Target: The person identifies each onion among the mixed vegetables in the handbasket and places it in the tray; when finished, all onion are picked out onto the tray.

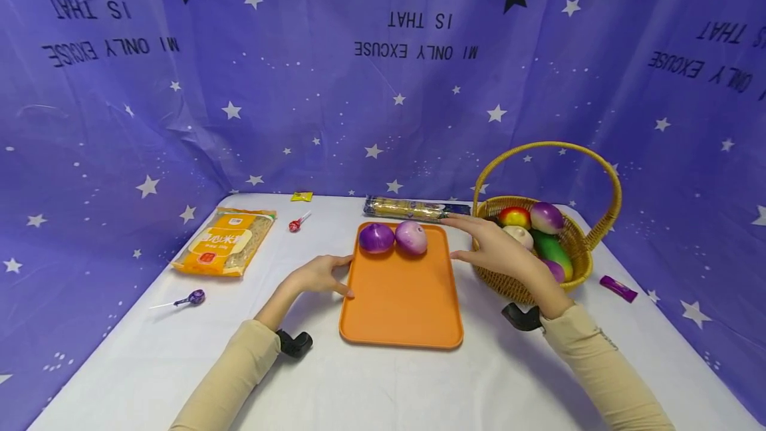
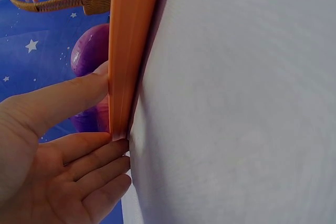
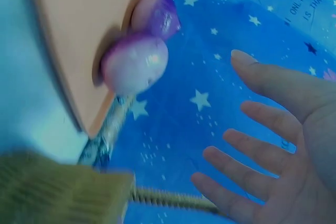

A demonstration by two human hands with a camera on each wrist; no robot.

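An orange tray (image 1: 401, 304) lies on the table with two purple onions at its far end, a darker one (image 1: 376, 238) and a paler one (image 1: 411, 237). My left hand (image 1: 317, 275) touches the tray's left edge, thumb and fingers fairly straight against the rim in the left wrist view. Over the gap between the tray and a wicker basket (image 1: 499, 285), my right hand (image 1: 493, 248) hovers with its fingers spread and nothing in them. Inside the basket are a purple onion (image 1: 547, 217), a green vegetable (image 1: 552, 251), a red-yellow fruit (image 1: 516, 217) and a whitish bulb (image 1: 518, 237).
A clear-and-orange food bag (image 1: 226, 242) lies at the left, near a purple lollipop (image 1: 196, 296) and a red lollipop (image 1: 295, 225). Behind the tray is a long packet (image 1: 413, 208). A yellow sachet (image 1: 302, 196) sits at the back; a purple sachet (image 1: 619, 288) lies right of the basket.
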